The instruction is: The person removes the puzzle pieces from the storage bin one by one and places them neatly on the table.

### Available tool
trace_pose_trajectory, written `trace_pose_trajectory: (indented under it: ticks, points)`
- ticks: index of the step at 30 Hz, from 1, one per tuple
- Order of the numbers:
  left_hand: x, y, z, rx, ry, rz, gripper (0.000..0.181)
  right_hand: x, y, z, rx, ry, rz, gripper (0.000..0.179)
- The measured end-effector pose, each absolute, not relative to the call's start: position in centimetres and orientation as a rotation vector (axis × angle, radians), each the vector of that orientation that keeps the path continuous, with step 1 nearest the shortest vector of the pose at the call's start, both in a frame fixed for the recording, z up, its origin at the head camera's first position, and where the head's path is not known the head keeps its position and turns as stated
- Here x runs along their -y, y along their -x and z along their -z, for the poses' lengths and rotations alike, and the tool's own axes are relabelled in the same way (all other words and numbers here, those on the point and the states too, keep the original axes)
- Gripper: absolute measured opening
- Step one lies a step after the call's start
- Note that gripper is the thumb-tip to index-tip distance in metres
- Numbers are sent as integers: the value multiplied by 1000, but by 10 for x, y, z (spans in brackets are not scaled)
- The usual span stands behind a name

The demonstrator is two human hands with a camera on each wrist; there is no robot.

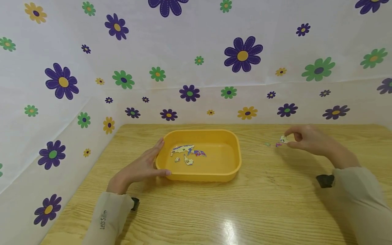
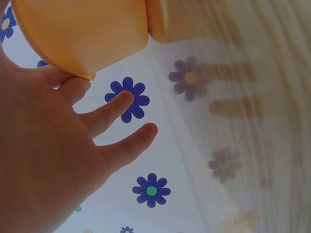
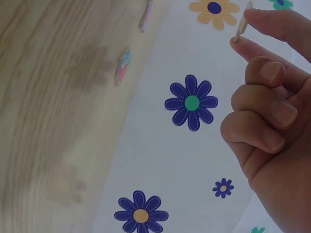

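Note:
My left hand (image 1: 144,166) lies against the left end of a yellow plastic tray (image 1: 211,177), with its thumb at the front rim and straight fingers along the left side. The left wrist view shows two fingers spread beyond the rim. Inside the tray are several flat, irregular puzzle pieces (image 1: 183,149), cream with purple and pink print. Over on the right, my right hand (image 1: 309,139) pinches a small cream puzzle piece (image 1: 283,139) between thumb and index finger. Its thin pale edge (image 3: 243,23) shows in the right wrist view, where the other fingers are curled in.
Close to the right hand, a pink-purple piece (image 1: 278,144) and a greenish piece (image 1: 267,144) lie on the wooden table (image 1: 196,211). A white flower-printed sheet (image 1: 183,44) hangs behind the table and along its left side.

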State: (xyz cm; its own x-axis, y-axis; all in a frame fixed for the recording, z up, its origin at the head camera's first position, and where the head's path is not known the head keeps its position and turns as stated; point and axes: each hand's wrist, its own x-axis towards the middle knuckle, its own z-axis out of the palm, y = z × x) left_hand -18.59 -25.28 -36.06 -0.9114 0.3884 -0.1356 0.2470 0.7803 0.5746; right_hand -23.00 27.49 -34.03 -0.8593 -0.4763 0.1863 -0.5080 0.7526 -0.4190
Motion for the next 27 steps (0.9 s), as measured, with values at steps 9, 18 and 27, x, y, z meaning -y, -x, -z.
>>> trace_pose_trajectory:
  ticks: [9,18,27]
  points:
    - [252,185,359,-2721,-501,-837,116,-300,225,342,2950,-714,-649,27]
    - [253,186,360,-2730,-513,-828,116,-322,226,342,2971,-632,-563,29]
    - [252,186,360,-2736,-508,-815,115,-332,233,353,3014,-629,-506,27]
